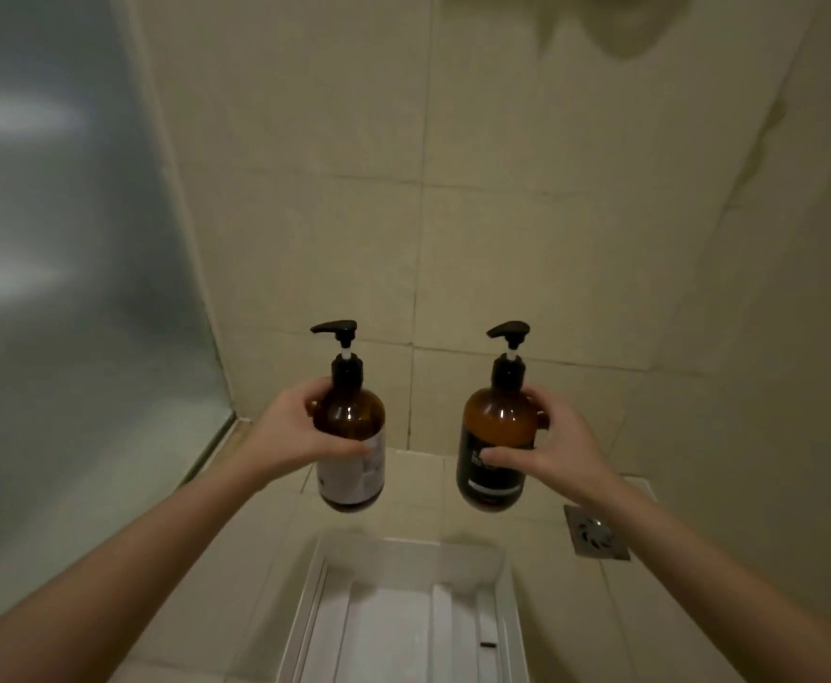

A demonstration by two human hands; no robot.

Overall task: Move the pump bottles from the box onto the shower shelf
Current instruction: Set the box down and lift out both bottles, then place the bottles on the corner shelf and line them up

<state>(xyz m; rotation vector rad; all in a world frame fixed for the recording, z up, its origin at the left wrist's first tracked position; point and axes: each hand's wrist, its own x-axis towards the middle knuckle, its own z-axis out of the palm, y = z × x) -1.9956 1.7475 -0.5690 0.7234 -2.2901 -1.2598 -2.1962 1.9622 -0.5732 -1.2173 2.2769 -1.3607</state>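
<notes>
I hold two amber pump bottles upright in the air above a white box [504, 613] on the tiled floor. My left hand [295, 431] grips the bottle with a white label [352, 431]. My right hand [559, 448] grips the bottle with a black label [497, 436]. Both have black pump heads pointing left. The box below looks empty inside. No shower shelf is in view.
A frosted glass panel [58, 288] stands on the left. Beige tiled walls [502, 214] rise behind and on the right. A square metal floor drain [596, 532] lies right of the box.
</notes>
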